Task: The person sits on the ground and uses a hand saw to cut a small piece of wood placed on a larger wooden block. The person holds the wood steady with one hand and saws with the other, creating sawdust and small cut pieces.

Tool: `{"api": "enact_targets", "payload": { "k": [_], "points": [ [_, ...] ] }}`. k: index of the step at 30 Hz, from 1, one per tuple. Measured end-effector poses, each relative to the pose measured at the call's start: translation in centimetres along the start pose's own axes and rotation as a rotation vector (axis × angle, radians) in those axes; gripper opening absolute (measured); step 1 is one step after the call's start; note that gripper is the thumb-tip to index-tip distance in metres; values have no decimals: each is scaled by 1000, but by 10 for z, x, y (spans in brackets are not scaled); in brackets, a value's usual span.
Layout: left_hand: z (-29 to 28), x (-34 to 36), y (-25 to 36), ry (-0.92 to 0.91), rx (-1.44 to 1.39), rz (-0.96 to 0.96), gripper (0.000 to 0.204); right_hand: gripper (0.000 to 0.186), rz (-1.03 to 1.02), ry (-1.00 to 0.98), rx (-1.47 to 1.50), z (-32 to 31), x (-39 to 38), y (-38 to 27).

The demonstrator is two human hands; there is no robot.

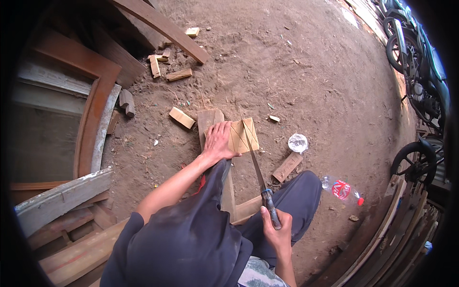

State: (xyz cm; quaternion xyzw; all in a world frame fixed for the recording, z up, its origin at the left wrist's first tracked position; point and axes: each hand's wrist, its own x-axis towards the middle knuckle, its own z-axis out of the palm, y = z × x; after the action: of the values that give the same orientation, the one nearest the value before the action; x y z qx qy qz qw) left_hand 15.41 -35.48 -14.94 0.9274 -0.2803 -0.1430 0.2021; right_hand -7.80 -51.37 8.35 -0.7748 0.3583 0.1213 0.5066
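Observation:
My left hand [219, 142] presses down on a pale wooden board [236, 137], its fingers over the top and the thumb along the near edge. Crossing dark lines mark the board's face. It rests on a larger wooden beam [206, 116], whose near part runs beneath my leg. In my right hand [277, 230], closed round the dark handle, is a handsaw [257, 167]. Its long narrow blade points away from me and lies across the board, to the right of my left hand. How deep the teeth sit in the wood I cannot tell.
Wood offcuts [181, 117] lie on the dirt ground [296, 81]. To the right are a white round container [298, 143], a brick-like block [287, 166] and a plastic bottle [340, 189]. Wooden frames [95, 124] crowd the left; planks [382, 234] and motorcycles [418, 91] line the right.

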Motion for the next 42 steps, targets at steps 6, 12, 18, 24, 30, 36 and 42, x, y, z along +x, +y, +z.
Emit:
{"api": "enact_targets", "payload": {
  "k": [6,12,18,24,30,36,42],
  "points": [
    [-2,0,-3,-27,11,-12,135,46,8,-18,-31,3,5,-7],
    [-1,0,-2,19,20,4,134,48,27,-16,26,-15,-12,-2],
    [0,0,-2,13,22,35,134,53,-2,5,-9,11,13,-5],
    [1,5,-3,17,40,21,136,49,63,-29,30,-26,-18,-14],
    [0,-3,-3,59,42,88,134,55,-22,28,68,13,19,1],
    [0,-4,-3,30,66,27,137,53,8,-22,46,-22,-17,-8],
    [1,-1,-3,60,26,75,137,56,-113,94,80,23,25,1]
  ]
}}
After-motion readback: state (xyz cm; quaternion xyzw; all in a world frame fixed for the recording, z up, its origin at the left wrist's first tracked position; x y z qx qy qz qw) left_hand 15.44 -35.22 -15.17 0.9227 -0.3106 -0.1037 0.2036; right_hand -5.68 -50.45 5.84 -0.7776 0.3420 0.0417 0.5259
